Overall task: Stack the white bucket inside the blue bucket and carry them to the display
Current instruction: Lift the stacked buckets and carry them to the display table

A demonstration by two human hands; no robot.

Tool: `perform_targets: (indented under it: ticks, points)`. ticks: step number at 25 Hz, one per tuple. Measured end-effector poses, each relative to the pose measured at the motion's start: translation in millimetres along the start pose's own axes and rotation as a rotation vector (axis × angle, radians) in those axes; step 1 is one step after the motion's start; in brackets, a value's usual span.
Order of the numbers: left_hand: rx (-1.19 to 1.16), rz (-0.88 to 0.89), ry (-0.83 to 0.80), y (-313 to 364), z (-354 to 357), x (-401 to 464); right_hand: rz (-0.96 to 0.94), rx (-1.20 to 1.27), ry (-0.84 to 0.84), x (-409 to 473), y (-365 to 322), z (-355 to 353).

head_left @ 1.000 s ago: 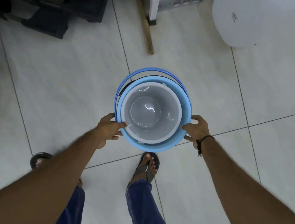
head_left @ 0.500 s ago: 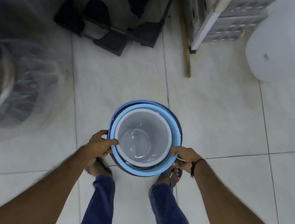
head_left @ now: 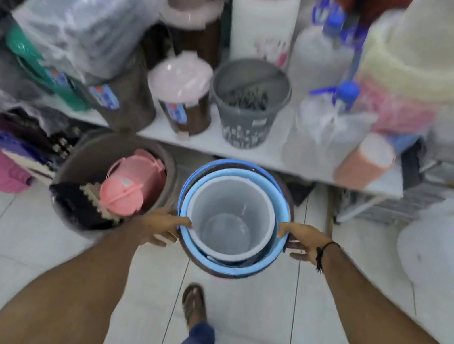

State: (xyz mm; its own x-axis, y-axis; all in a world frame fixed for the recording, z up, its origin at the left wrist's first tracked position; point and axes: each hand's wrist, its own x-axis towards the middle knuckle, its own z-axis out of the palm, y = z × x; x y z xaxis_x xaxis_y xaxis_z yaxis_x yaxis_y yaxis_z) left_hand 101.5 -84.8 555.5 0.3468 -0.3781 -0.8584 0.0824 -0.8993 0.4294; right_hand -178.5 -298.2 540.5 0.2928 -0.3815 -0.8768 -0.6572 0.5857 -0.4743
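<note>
The white bucket sits nested inside the blue bucket, both held upright above the tiled floor at the centre of the head view. My left hand grips the blue rim on its left side, thumb over the edge. On the opposite side my right hand, with a black band at the wrist, holds the rim the same way. The blue handle lies folded back along the far rim. The stack is just in front of the white display shelf.
The shelf holds a grey basket, wrapped bins, bottles and a pink-lidded container. A brown tub with a pink bucket inside stands on the floor at the left. A wrapped white item sits right. My feet are below.
The view has swung up from the bare floor to the stocked shelf. The bucket stack, held in both hands throughout, has come close to the shelf's front edge.
</note>
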Motion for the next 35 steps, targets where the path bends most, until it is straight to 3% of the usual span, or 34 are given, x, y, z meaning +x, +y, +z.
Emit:
perform_targets:
  ticks: [4,9,16,22,28,31,33,35]
  points:
    - [0.031,0.136,-0.055,107.8,-102.5,-48.9,-0.185,-0.112,0.006,-68.7,-138.4,-5.2]
    - [-0.037,0.399,0.034,235.9,-192.4,-103.5,-0.472,-0.094,0.038,-131.6,-278.9,-25.0]
    - [-0.155,0.587,0.188,369.5,-232.7,-88.7,-0.612,-0.068,0.046,-125.5,-398.2,-61.8]
    - [-0.239,0.421,0.277,405.0,-198.9,44.3,-0.432,-0.066,0.019,4.5,-437.7,-94.2]
    - [-0.231,0.119,0.236,397.6,-152.6,151.5,-0.120,-0.100,0.048,131.7,-433.9,-90.8]
    - [-0.244,0.042,0.202,393.7,-146.8,173.9,-0.060,-0.112,0.073,165.4,-424.0,-85.0]
    - [-0.185,0.042,0.176,394.3,-149.7,182.1,-0.055,-0.126,0.103,177.5,-424.9,-84.8]
    - [0.032,0.038,0.130,402.9,-160.5,182.3,-0.063,-0.279,0.136,179.1,-435.9,-86.0]
